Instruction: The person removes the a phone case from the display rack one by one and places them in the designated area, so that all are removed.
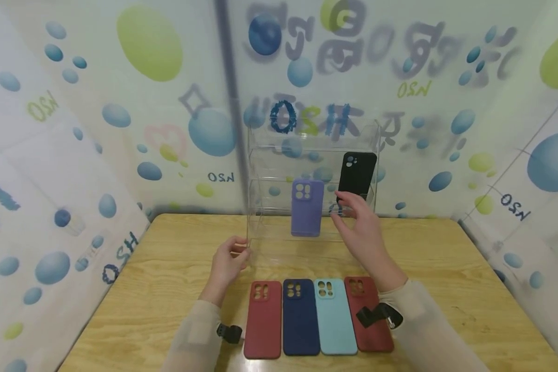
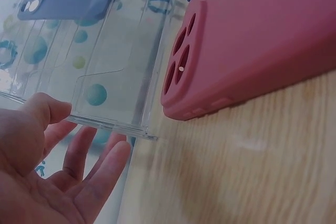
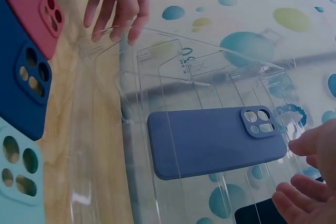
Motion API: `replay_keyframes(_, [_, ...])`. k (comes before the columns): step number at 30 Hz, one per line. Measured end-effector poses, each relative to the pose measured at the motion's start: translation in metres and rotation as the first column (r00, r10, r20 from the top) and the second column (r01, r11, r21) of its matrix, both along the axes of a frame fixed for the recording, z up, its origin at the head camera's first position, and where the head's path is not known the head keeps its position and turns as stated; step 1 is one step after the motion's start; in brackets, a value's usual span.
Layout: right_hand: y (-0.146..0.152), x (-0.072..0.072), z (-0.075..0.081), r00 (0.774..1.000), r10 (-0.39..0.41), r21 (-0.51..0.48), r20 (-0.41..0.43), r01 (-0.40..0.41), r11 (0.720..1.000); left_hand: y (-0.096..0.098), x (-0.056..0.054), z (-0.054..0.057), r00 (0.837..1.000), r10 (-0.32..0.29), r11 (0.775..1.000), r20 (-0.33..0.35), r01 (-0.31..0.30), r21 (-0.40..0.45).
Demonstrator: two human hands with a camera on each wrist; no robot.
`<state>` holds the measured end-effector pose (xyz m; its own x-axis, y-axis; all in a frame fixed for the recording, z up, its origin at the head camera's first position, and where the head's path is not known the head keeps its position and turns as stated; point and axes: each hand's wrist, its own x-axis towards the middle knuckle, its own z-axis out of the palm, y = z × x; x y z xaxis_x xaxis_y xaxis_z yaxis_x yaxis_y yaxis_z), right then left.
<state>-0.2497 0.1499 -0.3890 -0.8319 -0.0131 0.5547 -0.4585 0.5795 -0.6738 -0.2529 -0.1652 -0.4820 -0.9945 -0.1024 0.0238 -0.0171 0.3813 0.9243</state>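
Note:
A clear tiered display rack (image 1: 249,206) stands on the table against the patterned wall. My left hand (image 1: 228,261) grips its lower left side edge, thumb in front and fingers behind in the left wrist view. A purple phone case (image 1: 307,209) leans upright in a lower tier, near the middle. Higher up on the right, a black phone case (image 1: 358,173) sits slightly tilted. My right hand (image 1: 365,232) hovers before the rack between these two cases, thumb and fingers apart with nothing held; whether its fingertips touch the black case I cannot tell.
Before the rack, a row of phone cases lies flat: a red case (image 1: 262,323), a navy case (image 1: 301,320), a light blue case (image 1: 336,320) and another red case (image 1: 374,338), partly under my right wrist. The wooden table (image 1: 158,289) meets printed walls at the back and sides.

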Motion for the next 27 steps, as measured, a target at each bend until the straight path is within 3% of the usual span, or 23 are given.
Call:
replay_keyframes(9, [-0.012, -0.023, 0.01, 1.0, 0.013, 0.034, 0.005, -0.013, 0.999, -0.002, -0.001, -0.001, 1.0, 0.007, 1.0, 0.01, -0.007, 0.001])
replay_keyframes(16, [-0.019, -0.033, 0.01, 0.999, 0.025, 0.024, 0.03, -0.026, 0.999, -0.001, 0.0, -0.002, 1.0, -0.003, 1.0, -0.01, 0.003, 0.007])
replay_keyframes(27, [-0.027, -0.044, 0.007, 0.999, -0.013, 0.029, -0.029, 0.014, 0.999, 0.0, 0.0, -0.001, 1.0, -0.002, 1.0, -0.013, 0.002, 0.012])
